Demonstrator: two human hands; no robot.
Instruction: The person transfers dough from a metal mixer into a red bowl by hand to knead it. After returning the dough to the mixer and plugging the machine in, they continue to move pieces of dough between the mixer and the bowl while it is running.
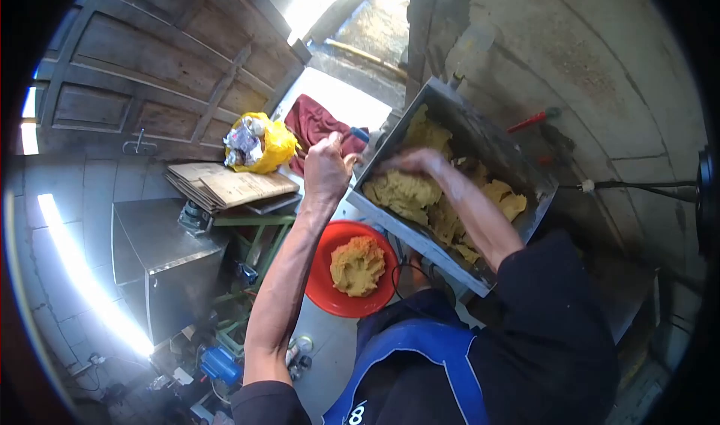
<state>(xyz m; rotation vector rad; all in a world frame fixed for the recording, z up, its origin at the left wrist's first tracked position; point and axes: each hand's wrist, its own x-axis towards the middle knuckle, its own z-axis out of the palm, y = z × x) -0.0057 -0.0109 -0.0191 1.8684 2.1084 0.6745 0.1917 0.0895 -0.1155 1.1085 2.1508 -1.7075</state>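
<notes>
Two hands at metal hopper [480,136]: right hand [409,160] pressed on yellow dough [405,192], grip indeterminable (fingers blurred); left hand [327,166] clenched, gripping near rim.

The left hand [327,167] was raised mid-frame, fingers curled into a closed grip. The right hand [414,161] reached forward just right of it, palm down, forearm bare.

Light: we see harsh daylight from the far doorway [330,5], blown out white | Glare: bright streak on the left wall [82,275], hot patch on the floor [337,99] | Shadow: near right side dim, clothing almost black | Lens: strong fisheye bend, dark round corners | Focus: soft at edges, centre fairly sharp
</notes>
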